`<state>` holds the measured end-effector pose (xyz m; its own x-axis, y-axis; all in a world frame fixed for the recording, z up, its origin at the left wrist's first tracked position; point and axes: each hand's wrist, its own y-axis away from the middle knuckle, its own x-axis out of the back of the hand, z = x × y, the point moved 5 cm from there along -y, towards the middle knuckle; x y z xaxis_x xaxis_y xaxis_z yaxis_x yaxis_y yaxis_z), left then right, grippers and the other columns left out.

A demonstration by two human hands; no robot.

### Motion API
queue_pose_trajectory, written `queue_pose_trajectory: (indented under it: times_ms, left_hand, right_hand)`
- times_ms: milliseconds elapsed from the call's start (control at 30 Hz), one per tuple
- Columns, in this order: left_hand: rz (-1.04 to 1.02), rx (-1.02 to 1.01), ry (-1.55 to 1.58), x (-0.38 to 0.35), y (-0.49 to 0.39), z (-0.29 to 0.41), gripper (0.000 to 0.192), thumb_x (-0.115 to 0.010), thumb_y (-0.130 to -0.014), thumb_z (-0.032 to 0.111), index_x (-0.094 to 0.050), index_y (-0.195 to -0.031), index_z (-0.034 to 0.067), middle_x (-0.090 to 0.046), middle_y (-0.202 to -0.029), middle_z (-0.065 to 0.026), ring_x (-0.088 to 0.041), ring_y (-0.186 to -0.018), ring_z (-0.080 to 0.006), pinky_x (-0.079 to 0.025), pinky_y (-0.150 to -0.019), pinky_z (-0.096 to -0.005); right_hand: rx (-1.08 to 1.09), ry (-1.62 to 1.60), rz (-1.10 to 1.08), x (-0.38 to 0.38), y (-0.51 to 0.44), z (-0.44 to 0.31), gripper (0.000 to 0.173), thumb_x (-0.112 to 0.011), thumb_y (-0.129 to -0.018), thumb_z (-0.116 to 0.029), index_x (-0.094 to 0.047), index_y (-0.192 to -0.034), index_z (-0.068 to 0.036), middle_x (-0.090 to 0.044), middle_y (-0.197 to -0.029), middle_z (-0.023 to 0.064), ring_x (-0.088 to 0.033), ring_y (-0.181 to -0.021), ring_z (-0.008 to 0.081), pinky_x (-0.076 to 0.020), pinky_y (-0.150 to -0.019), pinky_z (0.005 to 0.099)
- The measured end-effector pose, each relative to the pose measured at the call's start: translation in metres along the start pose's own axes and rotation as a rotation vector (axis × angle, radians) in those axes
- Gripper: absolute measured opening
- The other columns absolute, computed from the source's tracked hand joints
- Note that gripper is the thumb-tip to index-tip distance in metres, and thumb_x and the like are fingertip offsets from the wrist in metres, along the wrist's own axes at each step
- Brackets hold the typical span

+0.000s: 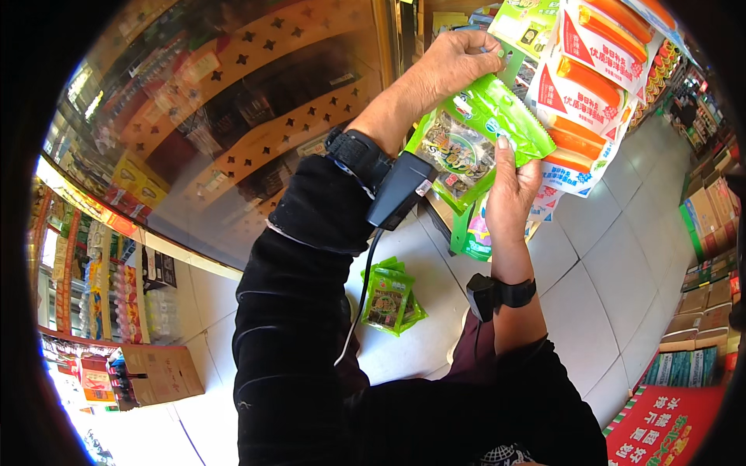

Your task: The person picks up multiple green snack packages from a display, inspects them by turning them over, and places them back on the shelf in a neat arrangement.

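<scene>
A green snack pouch point(460, 145) with a clear window showing dark pieces is tilted in front of me. My right hand point(513, 186) grips it by its right side, thumb on the printed front. Just above its top corner, my left hand point(469, 61) has fingers and thumb pinched at a green plastic hanging strip point(514, 64); the fingertips partly hide the contact. Beside the pouch hang several white packs of orange sticks point(588, 87). Below, on the tiled floor, lies a small pile of similar green pouches point(387, 300).
A glass-fronted display case point(250, 116) stands close on the left. Stocked shelves point(93, 274) and a cardboard box point(160, 373) are beyond it. Cartons point(708, 209) and a red printed sign point(664, 425) line the right. A cable point(362, 303) hangs from the device on my left wrist.
</scene>
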<state>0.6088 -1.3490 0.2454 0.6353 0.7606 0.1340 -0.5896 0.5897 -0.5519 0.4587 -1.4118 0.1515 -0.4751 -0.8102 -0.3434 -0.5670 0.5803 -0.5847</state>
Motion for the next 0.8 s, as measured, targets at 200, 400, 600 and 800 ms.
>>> queue_pose_trajectory:
  times_ms: [200,400,600,800]
  left_hand:
    - [-0.096,0.088,-0.045,-0.001,-0.002,0.004,0.023,-0.071,-0.086,0.018,-0.066,-0.103,0.004,-0.069,-0.074,-0.0088,-0.064,-0.066,-0.0111,-0.051,-0.060,-0.0259]
    - [-0.097,0.077,-0.116,0.004,0.001,0.011,0.025,-0.067,-0.088,0.018,-0.064,-0.109,0.004,-0.070,-0.076,-0.0088,-0.065,-0.070,-0.0109,-0.052,-0.063,-0.0269]
    - [-0.135,0.015,-0.262,0.008,0.002,0.018,0.026,-0.063,-0.089,0.016,-0.063,-0.112,0.003,-0.070,-0.080,-0.0096,-0.065,-0.070,-0.0110,-0.052,-0.064,-0.0265]
    - [-0.115,0.021,-0.461,-0.003,-0.008,0.030,0.029,-0.064,-0.087,0.018,-0.063,-0.111,0.002,-0.069,-0.075,-0.0089,-0.066,-0.060,-0.0142,-0.053,-0.058,-0.0273]
  right_hand:
    - [0.057,0.047,0.006,0.000,0.003,-0.006,0.029,-0.057,-0.096,-0.005,-0.053,-0.123,0.003,-0.063,-0.112,0.0083,-0.057,-0.099,0.0101,-0.0455,-0.087,0.0257]
    - [0.009,0.156,-0.032,-0.002,0.003,-0.010,0.028,-0.058,-0.094,-0.001,-0.052,-0.121,0.005,-0.064,-0.110,0.0103,-0.057,-0.098,0.0120,-0.0454,-0.088,0.0270]
    - [0.045,0.131,-0.051,-0.003,0.002,-0.007,0.027,-0.058,-0.093,-0.001,-0.053,-0.119,0.005,-0.064,-0.109,0.0101,-0.057,-0.097,0.0122,-0.0454,-0.088,0.0274]
    - [0.088,0.185,-0.094,-0.006,0.001,-0.008,0.027,-0.058,-0.093,-0.001,-0.053,-0.119,0.004,-0.064,-0.109,0.0096,-0.056,-0.097,0.0128,-0.0446,-0.088,0.0276]
